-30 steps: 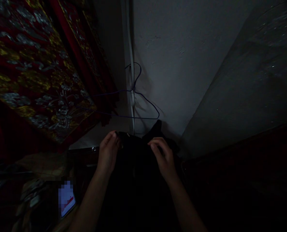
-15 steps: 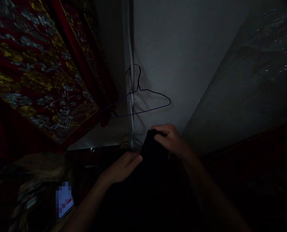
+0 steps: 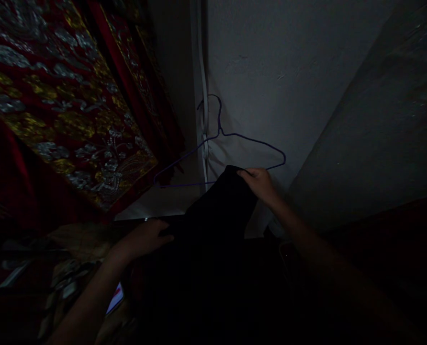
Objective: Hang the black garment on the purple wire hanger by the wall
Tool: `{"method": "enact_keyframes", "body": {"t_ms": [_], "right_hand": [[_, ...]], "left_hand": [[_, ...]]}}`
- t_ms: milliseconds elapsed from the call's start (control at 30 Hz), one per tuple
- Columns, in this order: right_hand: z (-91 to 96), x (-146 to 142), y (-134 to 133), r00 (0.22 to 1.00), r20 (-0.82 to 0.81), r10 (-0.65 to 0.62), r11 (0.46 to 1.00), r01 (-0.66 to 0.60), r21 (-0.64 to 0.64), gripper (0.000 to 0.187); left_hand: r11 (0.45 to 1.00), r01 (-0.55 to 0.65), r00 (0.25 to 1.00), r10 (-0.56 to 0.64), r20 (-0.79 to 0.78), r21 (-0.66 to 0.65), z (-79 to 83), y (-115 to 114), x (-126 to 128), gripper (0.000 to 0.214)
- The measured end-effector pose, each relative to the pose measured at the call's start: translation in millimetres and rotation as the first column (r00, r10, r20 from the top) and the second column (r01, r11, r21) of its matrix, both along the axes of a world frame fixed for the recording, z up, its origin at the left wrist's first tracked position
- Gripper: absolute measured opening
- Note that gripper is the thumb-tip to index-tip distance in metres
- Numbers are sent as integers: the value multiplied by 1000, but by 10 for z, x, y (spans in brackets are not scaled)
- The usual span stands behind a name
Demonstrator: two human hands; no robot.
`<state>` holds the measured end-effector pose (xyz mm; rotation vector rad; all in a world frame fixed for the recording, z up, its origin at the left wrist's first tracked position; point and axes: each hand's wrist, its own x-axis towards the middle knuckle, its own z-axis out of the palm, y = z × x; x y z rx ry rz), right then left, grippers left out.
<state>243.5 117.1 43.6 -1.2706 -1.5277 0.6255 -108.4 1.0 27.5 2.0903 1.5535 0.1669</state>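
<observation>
Head view: The right hand (image 3: 259,184) pinches the far top edge of a black garment (image 3: 213,225), fingers clenched on the cloth, just below the lower bar of a thin wire hanger (image 3: 220,153) hung on the far wall (image 3: 271,72). The left hand (image 3: 145,238) grips the garment's left side, fingers curled onto the fabric.

The garment is at centre, between both hands. Its long axis runs from the near side up toward the hanger, top edge pointing far.

To thread well, keep the top edge taut and steady the hanger, which swings freely.

Embroidered red fabric (image 3: 66,110) hangs at left.
</observation>
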Motion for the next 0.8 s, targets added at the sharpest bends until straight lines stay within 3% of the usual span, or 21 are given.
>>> {"method": "enact_keyframes", "body": {"t_ms": [67, 133, 200, 267, 367, 433, 500, 567, 633, 667, 700, 733, 800], "right_hand": [[92, 187, -70, 996, 70, -56, 997, 52, 58, 41], [182, 307, -149, 988, 123, -89, 992, 77, 101, 38], [243, 336, -239, 985, 141, -95, 990, 79, 114, 38], [264, 279, -347, 986, 147, -76, 991, 59, 117, 40], [214, 108, -543, 987, 157, 43, 990, -63, 125, 43], [149, 24, -686, 969, 192, 154, 973, -182, 141, 41], [95, 33, -812, 959, 228, 167, 959, -212, 186, 36], [89, 158, -884, 980, 195, -23, 951, -39, 305, 39], [154, 373, -866, 952, 68, -297, 869, 240, 432, 45], [214, 496, -819, 922, 5, -386, 821, 341, 457, 45], [287, 616, -753, 910, -31, -414, 810, 383, 444, 44], [367, 724, -673, 927, -32, -373, 851, 356, 385, 41], [522, 875, -509, 991, -19, -134, 976, 135, 170, 39]], "left_hand": [[998, -5, 1000, 6, -15, 67, 98, 113, -108, 27], [966, 6, 1000, -4, -6, 260, 281, 214, -120, 29], [870, 5, 999, -22, 28, 493, 512, 278, -27, 30], [762, 12, 995, -71, 66, 647, 734, 306, 150, 25], [655, 42, 982, -165, 89, 754, 964, 359, 455, 19], [622, -16, 975, -165, 152, 783, 1046, 437, 588, 26], [620, -114, 962, -126, 242, 777, 1093, 533, 619, 34], [632, -161, 955, -94, 281, 758, 1128, 613, 563, 35], [631, -151, 964, -78, 256, 761, 1160, 667, 468, 32], [626, -136, 969, -78, 235, 768, 1173, 688, 422, 32], [617, -119, 973, -83, 215, 778, 1181, 711, 380, 32], [608, -103, 977, -88, 196, 788, 1181, 737, 345, 31], [586, -94, 980, -87, 177, 805, 1147, 801, 295, 29]]}}
